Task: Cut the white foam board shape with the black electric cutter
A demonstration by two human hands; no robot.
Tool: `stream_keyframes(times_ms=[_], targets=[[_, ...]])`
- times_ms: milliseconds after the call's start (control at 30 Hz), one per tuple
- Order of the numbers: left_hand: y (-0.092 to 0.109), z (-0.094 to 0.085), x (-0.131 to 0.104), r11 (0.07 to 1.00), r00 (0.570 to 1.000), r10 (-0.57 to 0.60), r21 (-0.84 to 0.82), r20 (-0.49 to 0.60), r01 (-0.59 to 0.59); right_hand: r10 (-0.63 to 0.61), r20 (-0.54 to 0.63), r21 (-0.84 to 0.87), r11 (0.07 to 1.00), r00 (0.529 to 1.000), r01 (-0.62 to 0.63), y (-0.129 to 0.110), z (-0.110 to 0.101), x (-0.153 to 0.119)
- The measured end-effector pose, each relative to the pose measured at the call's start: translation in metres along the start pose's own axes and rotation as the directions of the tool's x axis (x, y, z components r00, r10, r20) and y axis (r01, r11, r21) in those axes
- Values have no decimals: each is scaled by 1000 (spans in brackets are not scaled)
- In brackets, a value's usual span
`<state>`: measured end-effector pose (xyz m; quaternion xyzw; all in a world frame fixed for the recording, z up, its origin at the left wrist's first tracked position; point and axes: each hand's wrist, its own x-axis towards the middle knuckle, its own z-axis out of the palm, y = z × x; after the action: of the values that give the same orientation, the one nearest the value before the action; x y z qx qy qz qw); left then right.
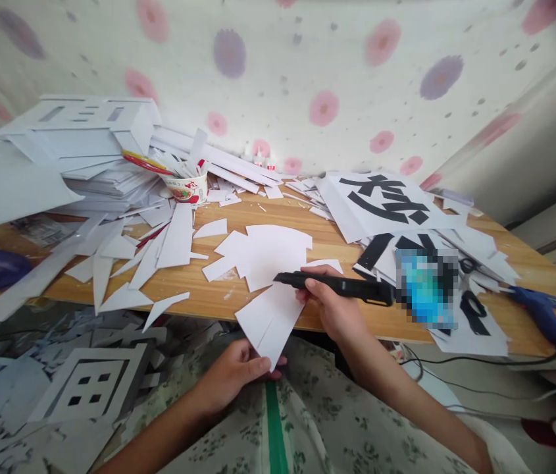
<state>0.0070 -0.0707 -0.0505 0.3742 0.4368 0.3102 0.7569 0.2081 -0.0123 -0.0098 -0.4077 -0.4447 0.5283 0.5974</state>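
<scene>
My left hand (238, 372) pinches the lower corner of a white board piece (270, 322) at the table's front edge, thumb on top. A thin line runs across that piece. My right hand (334, 303) is closed round a black utility knife (356, 288), its tip pointing left above the white pieces. The fingertips of my right hand are close to the held piece's right edge; I cannot tell whether they touch it. Just beyond lies a larger white cut-out sheet (275, 253) with stepped edges, flat on the wooden table (218, 289).
White offcuts (124, 299) and a paper cup of tools (189, 187) lie left. A white box-like model (90, 131) stands behind. On the right are a sheet with black lettering (391, 204), scissors (468, 266), a blurred item (426, 286) and a blue glue gun (544, 313) with its cable.
</scene>
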Motion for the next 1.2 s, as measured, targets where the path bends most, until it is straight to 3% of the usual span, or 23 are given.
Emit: stream_keyframes(times_ms=[133,300,467,933,1100,1200], targets=[[-6,13,13,990,1000,10,-142,1,-10,62,98,85,994,993,-71,6,20,11],[-8,17,18,979,1000,-17,-203,5,18,64,173,94,992,983,-81,20,21,12],[-5,17,19,984,1000,-26,-174,1,26,78,187,25,996,979,-84,24,17,11],[-8,16,23,996,995,78,28,69,-80,72,153,105,991,986,-88,23,20,16],[-7,15,21,993,995,87,70,38,-89,14,142,2,1000,990,-14,22,13,4],[-6,15,22,992,996,88,93,23,-90,-102,99,-273,954,990,126,15,0,-15]])
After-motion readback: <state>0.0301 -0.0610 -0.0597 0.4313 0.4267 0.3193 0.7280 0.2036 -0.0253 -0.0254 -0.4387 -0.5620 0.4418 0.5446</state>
